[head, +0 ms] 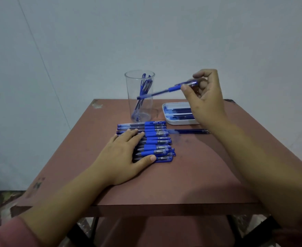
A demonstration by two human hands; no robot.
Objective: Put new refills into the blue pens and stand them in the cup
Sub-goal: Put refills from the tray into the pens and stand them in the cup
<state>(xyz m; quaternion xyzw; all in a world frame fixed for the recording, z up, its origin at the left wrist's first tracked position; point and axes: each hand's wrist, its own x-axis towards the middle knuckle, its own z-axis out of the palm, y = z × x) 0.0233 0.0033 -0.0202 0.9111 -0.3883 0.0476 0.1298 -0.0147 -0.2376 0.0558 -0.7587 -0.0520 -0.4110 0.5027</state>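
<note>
Blue plastic pen [173, 89] pinched at clip end by right hand [205, 98], tip near clear plastic cup [147, 107], far centre. Light, stiff, slick; rubber sleeve likely best hold. Left hand [123, 155] flat on near pen row [160, 139].

Pink sleeve [7, 234] on the left arm, forearms bare, left hand [123, 157] and right hand [206, 98] bare

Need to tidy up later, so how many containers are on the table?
2: the clear cup, at the back with pens in it, and the white tray of refills to its right, partly behind the right hand.
</note>
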